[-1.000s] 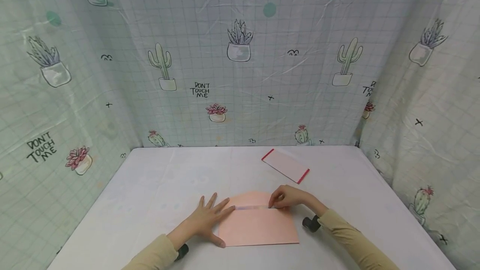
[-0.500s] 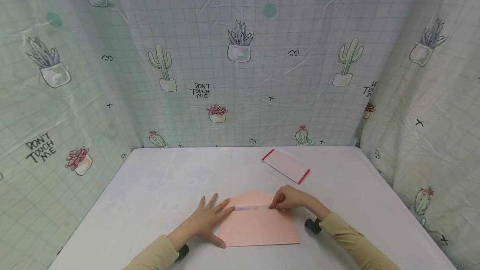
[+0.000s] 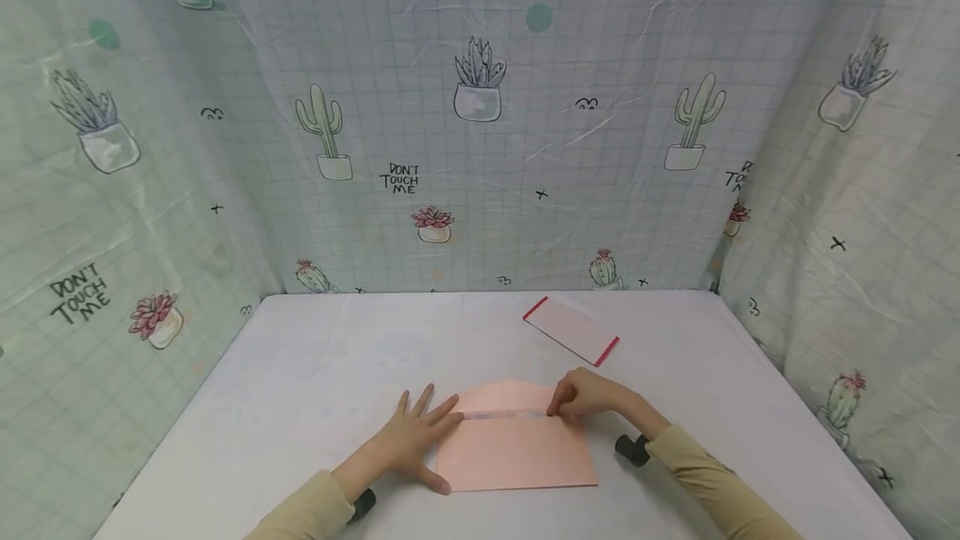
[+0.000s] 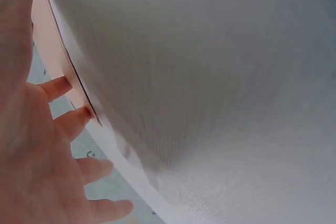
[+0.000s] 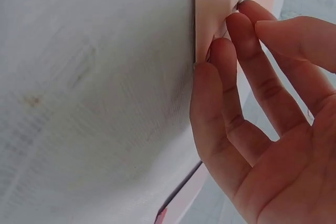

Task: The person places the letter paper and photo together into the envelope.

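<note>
A peach paper envelope [image 3: 517, 457] lies flat on the white table, its flap [image 3: 510, 397] spread away from the body. Along the crease runs a shiny pale strip [image 3: 495, 416]. My left hand [image 3: 411, 438], fingers spread, rests on the envelope's left side; in the left wrist view, two fingertips overlap the envelope's edge [image 4: 50, 38]. My right hand [image 3: 588, 392] has curled fingers and pinches at the right part of the crease. The right wrist view shows its fingertips [image 5: 223, 51] at a slightly raised paper edge, partly hiding what lies between them.
Farther back on the table [image 3: 360, 357] lies a pale pink rectangular card [image 3: 572, 330] with red bands on its short ends. A cloth backdrop [image 3: 495, 148] with cactus drawings surrounds the table's back and sides. Dark wrist cameras [image 3: 632, 450] sit by both wrists.
My right hand has slid slightly to the right along the crease, leaving more of the shiny strip in sight. My left hand and the envelope stay nearly where they were.
</note>
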Available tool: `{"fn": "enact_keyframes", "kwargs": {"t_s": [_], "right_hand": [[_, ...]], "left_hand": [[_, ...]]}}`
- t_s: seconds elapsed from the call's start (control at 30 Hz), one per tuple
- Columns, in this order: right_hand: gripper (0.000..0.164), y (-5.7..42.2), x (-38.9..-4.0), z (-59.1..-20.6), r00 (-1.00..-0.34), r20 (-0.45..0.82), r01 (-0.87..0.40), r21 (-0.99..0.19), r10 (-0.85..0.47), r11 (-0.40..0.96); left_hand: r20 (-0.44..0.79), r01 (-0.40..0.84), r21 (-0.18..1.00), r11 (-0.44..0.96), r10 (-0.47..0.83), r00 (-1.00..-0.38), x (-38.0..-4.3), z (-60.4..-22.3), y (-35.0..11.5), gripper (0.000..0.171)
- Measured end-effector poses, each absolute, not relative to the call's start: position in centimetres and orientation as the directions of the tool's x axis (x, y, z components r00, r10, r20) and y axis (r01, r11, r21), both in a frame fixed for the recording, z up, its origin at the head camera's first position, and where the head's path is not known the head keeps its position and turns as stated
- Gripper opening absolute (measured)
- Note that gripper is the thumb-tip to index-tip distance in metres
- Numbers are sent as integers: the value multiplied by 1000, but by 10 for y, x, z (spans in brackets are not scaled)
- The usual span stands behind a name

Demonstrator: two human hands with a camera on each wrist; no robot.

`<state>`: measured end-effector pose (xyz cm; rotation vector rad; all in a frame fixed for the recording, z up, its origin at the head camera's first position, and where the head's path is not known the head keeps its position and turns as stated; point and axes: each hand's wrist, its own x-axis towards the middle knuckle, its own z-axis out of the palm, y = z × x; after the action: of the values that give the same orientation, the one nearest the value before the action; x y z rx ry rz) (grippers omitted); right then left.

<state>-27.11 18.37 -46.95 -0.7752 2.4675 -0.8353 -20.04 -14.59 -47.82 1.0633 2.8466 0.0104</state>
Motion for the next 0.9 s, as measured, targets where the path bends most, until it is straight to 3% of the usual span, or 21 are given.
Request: {"fn": "enact_keyframes", "kwargs": {"t_s": [0.2,0.9], "right_hand": [[12,190,-273,-469,-760,-185,-367,-669,-623,646],[9,227,-292,-466,-817,16,-490,-547,-576,679]], "left_hand": [[-87,657,21,753,656,-749,-199,-478,-145,100],[-20,693,-84,716,694,-720,-201,-481,-147,98]]}}
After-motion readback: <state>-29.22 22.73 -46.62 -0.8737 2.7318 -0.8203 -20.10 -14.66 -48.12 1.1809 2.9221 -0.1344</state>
